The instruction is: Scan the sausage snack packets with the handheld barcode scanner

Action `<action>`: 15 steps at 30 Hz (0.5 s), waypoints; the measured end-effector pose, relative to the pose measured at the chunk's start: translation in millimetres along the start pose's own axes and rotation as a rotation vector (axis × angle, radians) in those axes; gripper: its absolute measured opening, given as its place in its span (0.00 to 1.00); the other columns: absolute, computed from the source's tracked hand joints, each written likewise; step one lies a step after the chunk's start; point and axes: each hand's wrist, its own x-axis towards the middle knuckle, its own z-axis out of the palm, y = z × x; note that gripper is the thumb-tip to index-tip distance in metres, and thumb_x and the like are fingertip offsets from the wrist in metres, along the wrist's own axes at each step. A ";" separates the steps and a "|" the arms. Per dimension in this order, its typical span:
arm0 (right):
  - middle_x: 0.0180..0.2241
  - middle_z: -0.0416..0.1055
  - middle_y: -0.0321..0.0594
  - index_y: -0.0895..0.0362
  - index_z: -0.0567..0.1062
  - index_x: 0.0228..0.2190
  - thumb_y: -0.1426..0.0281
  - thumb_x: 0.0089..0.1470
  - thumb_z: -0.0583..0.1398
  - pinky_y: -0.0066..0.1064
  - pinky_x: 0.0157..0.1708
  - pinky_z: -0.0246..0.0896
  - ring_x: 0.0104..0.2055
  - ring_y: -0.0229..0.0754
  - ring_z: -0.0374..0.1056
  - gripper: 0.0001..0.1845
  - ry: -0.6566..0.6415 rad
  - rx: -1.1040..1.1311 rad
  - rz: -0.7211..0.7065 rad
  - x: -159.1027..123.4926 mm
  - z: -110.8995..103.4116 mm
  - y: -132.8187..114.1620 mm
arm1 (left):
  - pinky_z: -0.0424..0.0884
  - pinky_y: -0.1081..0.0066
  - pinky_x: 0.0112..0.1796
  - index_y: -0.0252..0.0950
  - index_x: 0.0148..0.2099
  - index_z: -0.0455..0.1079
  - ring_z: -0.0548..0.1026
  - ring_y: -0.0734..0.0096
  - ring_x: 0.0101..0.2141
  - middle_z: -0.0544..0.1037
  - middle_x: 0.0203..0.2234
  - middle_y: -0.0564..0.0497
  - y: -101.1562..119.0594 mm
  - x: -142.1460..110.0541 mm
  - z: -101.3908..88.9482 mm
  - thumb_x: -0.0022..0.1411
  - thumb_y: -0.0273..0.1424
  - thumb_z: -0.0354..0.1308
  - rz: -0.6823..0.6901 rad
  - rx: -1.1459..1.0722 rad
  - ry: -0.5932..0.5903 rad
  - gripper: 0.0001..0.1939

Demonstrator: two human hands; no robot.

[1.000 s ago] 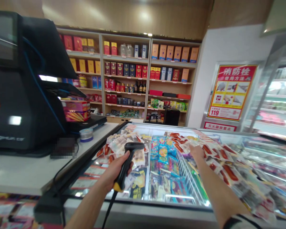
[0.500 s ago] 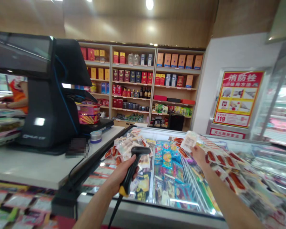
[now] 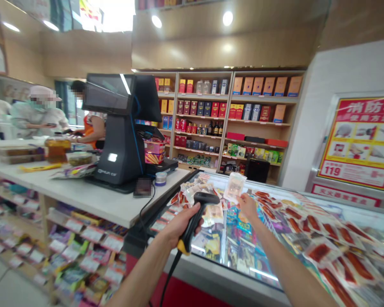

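My left hand (image 3: 179, 221) is wrapped round the grip of a black barcode scanner (image 3: 198, 215) with a yellow base, its head pointing right. My right hand (image 3: 248, 205) pinches a small clear food packet (image 3: 234, 186) and holds it up just right of the scanner head. Both hands hover over the glass lid of a chest freezer (image 3: 230, 273). A pile of packets (image 3: 192, 194) lies on the glass behind the scanner. Red sausage packets (image 3: 320, 230) are spread over the glass to the right.
A black till with a tilted screen (image 3: 118, 132) stands on the white counter (image 3: 80, 196) at left, with a tape roll (image 3: 160, 178) beside it. Other people (image 3: 38, 115) stand beyond the counter. Shelves of boxes (image 3: 230, 115) line the back wall. A red poster (image 3: 358, 145) hangs at right.
My right hand lifted a clear packet off the sausage pile and brought it left, up beside the scanner head. The view swung left, showing the counter and people behind it.
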 end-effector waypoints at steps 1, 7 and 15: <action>0.12 0.63 0.32 0.55 0.61 0.16 0.62 0.41 0.50 0.24 0.17 0.51 0.16 0.36 0.63 0.11 -0.003 -0.005 -0.010 -0.9 3.0 -2.0 | 0.57 0.78 0.16 0.31 0.29 0.61 0.64 0.80 0.14 0.68 0.17 0.53 -0.4 -0.8 -1.7 0.49 0.44 0.51 0.011 0.003 -0.012 0.18; 0.17 0.66 0.34 0.56 0.63 0.18 0.63 0.42 0.50 0.24 0.18 0.50 0.17 0.35 0.62 0.10 -0.019 -0.031 -0.044 -3.7 17.2 -2.5 | 0.58 0.78 0.16 0.31 0.31 0.62 0.65 0.80 0.15 0.68 0.18 0.52 -0.2 -0.1 -13.7 0.49 0.43 0.51 0.044 0.014 0.015 0.18; 0.15 0.66 0.34 0.56 0.63 0.17 0.65 0.44 0.49 0.24 0.22 0.53 0.19 0.36 0.64 0.10 -0.062 -0.119 -0.033 0.3 31.8 0.1 | 0.57 0.79 0.16 0.31 0.31 0.63 0.65 0.80 0.14 0.67 0.16 0.53 4.9 1.0 -15.6 0.50 0.44 0.51 0.017 -0.004 0.022 0.18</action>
